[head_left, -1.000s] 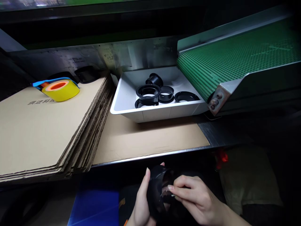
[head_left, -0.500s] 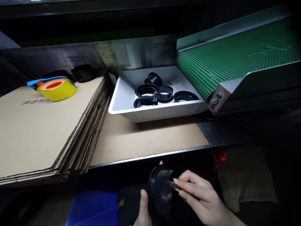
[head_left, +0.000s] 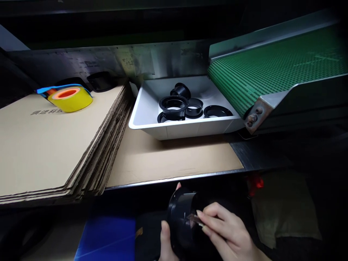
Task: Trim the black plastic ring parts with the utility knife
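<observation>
Low in the head view, below the table edge, my left hand [head_left: 166,242] grips a black plastic ring [head_left: 179,217] with a flanged rim. Its thumb lies along the near side and one fingertip shows over the top; the other fingers are hidden behind the part. My right hand [head_left: 227,228] pinches a small metal blade [head_left: 194,219] between thumb and fingers. The blade's tip is at the ring's outer wall, close to its right edge. Against the dark background, the lower part of the ring is hard to make out.
A white tray [head_left: 163,132] with several black rings [head_left: 174,107] stands on a cardboard sheet [head_left: 174,163]. Left is a cardboard stack [head_left: 54,145] bearing yellow tape [head_left: 72,102] and black rings [head_left: 100,81]. A green conveyor [head_left: 277,61] slopes down to the tray's right. Below is a blue panel [head_left: 106,239].
The ring and both hands have shifted slightly left in view, the blade moving along the ring's wall. The table scene sits a little further right as the camera has turned.
</observation>
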{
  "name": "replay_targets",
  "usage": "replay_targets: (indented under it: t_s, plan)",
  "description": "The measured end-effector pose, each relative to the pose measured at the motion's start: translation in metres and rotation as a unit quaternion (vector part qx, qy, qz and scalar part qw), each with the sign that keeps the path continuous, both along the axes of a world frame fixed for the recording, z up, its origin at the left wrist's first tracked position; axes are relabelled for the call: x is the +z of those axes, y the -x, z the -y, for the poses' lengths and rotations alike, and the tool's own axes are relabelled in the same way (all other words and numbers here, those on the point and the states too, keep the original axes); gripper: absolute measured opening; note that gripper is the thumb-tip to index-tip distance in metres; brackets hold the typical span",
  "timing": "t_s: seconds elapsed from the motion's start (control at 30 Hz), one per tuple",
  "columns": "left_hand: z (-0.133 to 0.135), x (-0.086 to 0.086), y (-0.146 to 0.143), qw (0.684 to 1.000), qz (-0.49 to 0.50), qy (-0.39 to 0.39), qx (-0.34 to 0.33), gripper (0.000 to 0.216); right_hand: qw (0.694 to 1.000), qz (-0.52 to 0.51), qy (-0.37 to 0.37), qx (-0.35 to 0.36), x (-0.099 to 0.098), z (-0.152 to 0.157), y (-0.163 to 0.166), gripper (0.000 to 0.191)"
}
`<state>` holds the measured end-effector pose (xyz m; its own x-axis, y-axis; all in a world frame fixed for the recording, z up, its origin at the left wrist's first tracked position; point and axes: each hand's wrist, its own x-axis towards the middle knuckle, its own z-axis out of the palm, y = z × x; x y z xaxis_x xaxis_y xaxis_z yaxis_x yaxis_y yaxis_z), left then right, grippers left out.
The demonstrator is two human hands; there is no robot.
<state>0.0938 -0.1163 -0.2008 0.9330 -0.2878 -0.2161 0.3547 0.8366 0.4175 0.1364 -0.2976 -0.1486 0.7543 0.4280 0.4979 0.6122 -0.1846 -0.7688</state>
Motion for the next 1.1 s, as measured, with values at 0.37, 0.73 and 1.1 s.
replay_targets:
  t_s: [0.37, 0.73, 1.1]
  plan:
    - [-0.005, 0.039, -0.020, 0.990, -0.117, 0.039, -0.068, 0.079, 0.995, 0.047, 0.050, 0.077, 0.000, 0.012, -0.010, 0.061]
    - [-0.016, 0.024, -0.026, 0.977, -0.072, 0.078, -0.187, 0.076, 0.994, 0.029, 0.061, 0.088, 0.006, 0.024, -0.011, 0.049]
    - [0.000, 0.026, -0.019, 0.994, -0.026, 0.040, -0.099, 0.065, 1.000, -0.008, 0.017, 0.018, 0.000, 0.012, -0.009, 0.058]
